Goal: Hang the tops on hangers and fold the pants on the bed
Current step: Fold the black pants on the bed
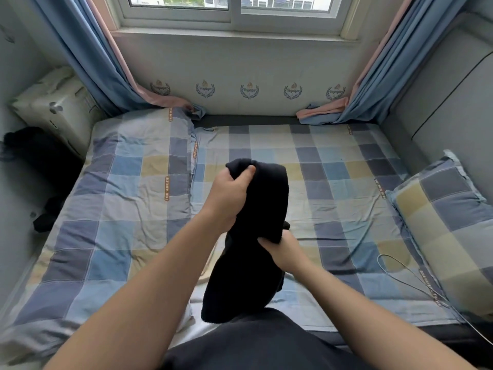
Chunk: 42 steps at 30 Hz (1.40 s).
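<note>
A black garment hangs bunched in the air above the middle of the bed; I cannot tell whether it is a top or pants. My left hand grips its upper end, thumb over the cloth. Lower down and to the right, my right hand pinches the garment's edge. The garment's bottom droops toward my lap. A thin wire hanger lies on the bed at the right, partly under the pillow's edge.
A checked quilt covers the bed's left half. A checked pillow leans at the right. Dark clothes lie beside a white box at the left. Blue curtains hang either side of the window.
</note>
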Tool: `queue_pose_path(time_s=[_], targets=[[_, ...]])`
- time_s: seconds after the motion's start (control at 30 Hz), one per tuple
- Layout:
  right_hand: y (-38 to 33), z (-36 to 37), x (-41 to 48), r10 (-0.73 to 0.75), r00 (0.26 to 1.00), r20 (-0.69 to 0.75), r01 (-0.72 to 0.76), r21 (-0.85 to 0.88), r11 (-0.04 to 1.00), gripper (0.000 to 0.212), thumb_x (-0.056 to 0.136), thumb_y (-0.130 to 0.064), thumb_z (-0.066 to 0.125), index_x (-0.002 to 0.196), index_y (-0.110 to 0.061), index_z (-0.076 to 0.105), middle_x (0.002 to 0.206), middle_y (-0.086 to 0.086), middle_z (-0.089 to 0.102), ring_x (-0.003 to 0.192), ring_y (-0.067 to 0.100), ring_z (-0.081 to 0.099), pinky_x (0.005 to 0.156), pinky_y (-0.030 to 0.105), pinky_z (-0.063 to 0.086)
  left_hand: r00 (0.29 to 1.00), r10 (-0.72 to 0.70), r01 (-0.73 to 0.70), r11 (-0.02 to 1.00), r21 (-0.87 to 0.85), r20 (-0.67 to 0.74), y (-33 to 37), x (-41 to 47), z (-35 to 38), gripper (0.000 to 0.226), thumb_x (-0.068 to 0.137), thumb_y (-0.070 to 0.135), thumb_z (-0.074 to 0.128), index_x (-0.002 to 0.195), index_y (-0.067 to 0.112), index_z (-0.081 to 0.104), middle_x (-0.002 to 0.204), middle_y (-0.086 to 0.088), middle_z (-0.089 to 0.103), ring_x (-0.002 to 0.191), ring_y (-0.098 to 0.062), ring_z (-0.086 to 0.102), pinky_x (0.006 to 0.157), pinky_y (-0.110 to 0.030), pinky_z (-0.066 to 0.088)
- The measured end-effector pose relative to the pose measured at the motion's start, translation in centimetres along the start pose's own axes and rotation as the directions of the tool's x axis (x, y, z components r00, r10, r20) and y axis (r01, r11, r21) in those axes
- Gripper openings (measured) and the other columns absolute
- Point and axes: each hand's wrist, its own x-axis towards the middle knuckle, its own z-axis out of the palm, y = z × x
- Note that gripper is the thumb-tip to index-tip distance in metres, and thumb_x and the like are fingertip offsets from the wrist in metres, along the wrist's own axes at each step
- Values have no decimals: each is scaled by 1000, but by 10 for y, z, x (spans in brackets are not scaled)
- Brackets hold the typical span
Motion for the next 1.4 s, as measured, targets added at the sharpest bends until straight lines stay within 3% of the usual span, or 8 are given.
queue_pose_path(time_s=[0.2,0.4,0.63,0.8,0.97,1.1,1.23,1.4], targets=[[-26,-36,6,45,994,-100,3,436,900,4,91,-26,74,93,-23,74,89,-5,78,84,12,75,68,22,57,975,-52,21,989,146,215,-16,-2,-24,54,74,62,73,117,30,66,112,8,75,107,-11,70,91,-31,57],[-71,-66,17,27,989,-145,83,697,712,15,95,-15,67,107,-7,73,102,12,77,96,26,75,79,34,61,919,-248,147,936,319,305,-79,-21,-29,94,55,58,88,136,33,47,125,12,64,105,1,68,87,-21,54],[-70,-72,33,115,993,-23,-39,864,502,27,101,-14,58,124,-1,62,119,17,71,110,29,70,85,35,58,964,-146,34,897,441,221,-98,-23,-23,9,94,26,71,99,33,68,93,19,74,96,-8,69,76,-21,52],[-30,-52,10,-39,992,120,-16,423,906,70,87,-36,74,147,-20,43,137,-8,57,126,7,55,95,22,49,967,-240,249,961,119,-84,-70,-5,-22,15,97,12,59,100,15,73,97,-9,76,98,-29,71,85,-43,58],[13,-7,-34,-139,939,314,106,121,987,125,60,-68,85,155,-48,7,151,-38,25,140,-13,27,111,14,29,820,-534,435,814,-385,-203,-53,4,-26,22,101,12,51,120,6,61,99,-14,68,82,-25,65,63,-34,54],[17,19,-32,-139,985,105,133,64,989,80,77,-39,75,146,-42,34,131,-13,59,122,5,55,100,28,44,793,-601,486,723,-491,-99,-45,3,-22,17,103,12,51,117,7,58,94,-12,66,79,-22,65,48,-28,55],[13,-6,-15,-194,978,-78,191,-46,981,27,90,-2,54,106,-22,60,91,0,70,86,23,65,77,39,50,847,-527,437,766,-471,-71,-39,7,-35,24,101,17,55,122,6,58,112,-9,67,100,-23,66,70,-36,55],[-23,-49,-1,-173,985,-15,173,147,974,6,97,-19,65,102,-23,65,92,-8,72,85,1,67,76,22,49,969,-245,245,969,-9,-15,-51,-2,-51,62,85,37,78,140,21,53,130,-3,65,113,-19,66,83,-31,54]])
